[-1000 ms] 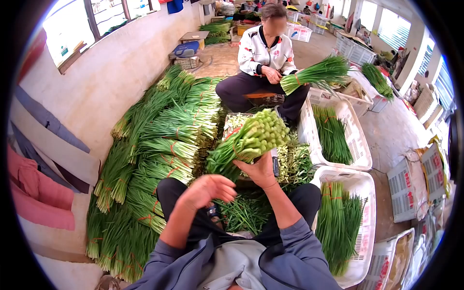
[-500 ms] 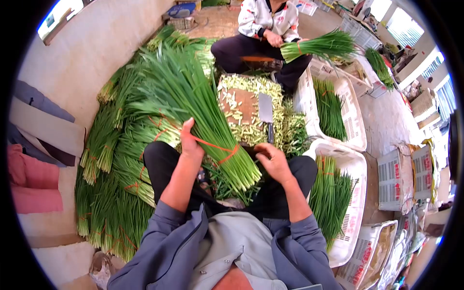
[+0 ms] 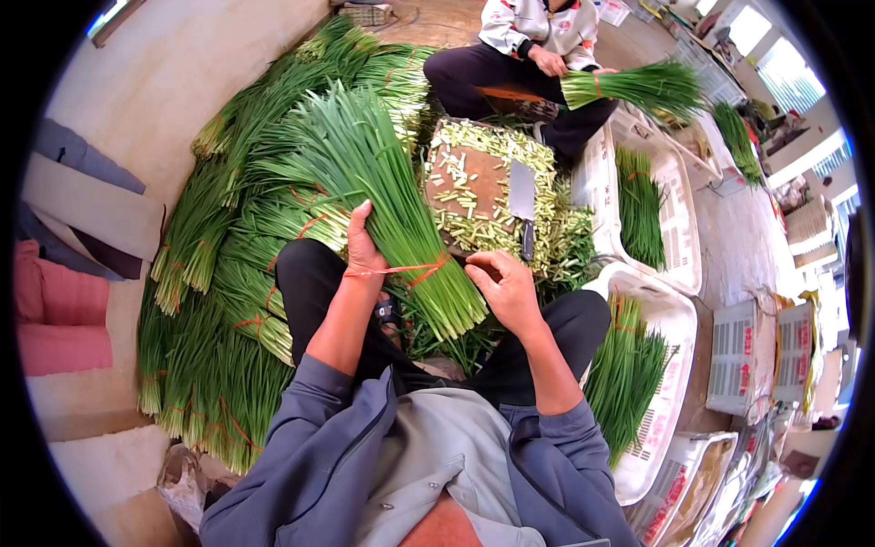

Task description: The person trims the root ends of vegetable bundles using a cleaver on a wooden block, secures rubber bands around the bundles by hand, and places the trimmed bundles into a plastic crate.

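Observation:
My left hand (image 3: 364, 246) is wrapped round the left side of a large bundle of green stalks (image 3: 401, 210), whose leafy tops point up and left and whose cut ends point down and right. An orange band (image 3: 427, 268) circles the bundle and stretches over to my left wrist. At the bundle's right side, near the cut ends, my right hand (image 3: 506, 287) has its fingers curled and apart, with nothing seen in them. Behind the bundle, a cleaver (image 3: 521, 194) lies on a wooden board (image 3: 469, 178) strewn with chopped stalk ends.
Banded bundles (image 3: 219, 365) are piled on the left beside the wall. White crates (image 3: 674, 356) holding green bundles stand on the right. Across the board sits another person (image 3: 538, 73), holding a bundle. More crates (image 3: 743, 356) stand farther right.
The bundle was turned from cut ends up to cut ends down right, and my left hand took hold of it. My right hand left its underside. The cleaver and board came into view.

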{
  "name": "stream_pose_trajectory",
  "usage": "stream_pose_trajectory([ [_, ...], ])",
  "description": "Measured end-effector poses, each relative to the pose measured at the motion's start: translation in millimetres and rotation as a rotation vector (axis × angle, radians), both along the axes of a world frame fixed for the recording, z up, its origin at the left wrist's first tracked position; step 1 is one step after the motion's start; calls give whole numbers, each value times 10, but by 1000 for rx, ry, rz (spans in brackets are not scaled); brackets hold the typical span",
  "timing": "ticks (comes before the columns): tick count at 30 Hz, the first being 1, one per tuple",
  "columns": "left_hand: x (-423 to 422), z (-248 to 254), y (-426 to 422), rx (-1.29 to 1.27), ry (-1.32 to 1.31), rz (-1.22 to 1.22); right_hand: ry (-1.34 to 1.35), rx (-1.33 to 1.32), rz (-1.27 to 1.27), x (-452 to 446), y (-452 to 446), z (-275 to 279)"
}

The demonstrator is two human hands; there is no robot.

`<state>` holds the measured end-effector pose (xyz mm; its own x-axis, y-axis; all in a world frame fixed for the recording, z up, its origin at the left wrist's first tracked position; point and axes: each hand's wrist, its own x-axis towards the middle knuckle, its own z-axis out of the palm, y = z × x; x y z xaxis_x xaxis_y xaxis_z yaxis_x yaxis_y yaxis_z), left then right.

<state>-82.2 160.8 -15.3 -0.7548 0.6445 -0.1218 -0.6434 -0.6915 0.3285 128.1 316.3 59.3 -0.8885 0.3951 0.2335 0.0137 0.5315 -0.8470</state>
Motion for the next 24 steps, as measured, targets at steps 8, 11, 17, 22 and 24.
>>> stream_pose_trajectory([
  [8,180,-23,65,-84,104,-166,96,111,38,-456,-205,171],
  [11,285,-51,103,-58,22,-248,110,137,75,-717,-312,216],
  [17,395,-356,205,-187,105,-200,37,531,58,-1075,-380,169],
  [22,421,-208,157,-281,268,-141,-33,599,107,-1160,-219,67],
  [24,379,-244,133,-275,269,-158,-7,285,164,-1095,-134,111],
])
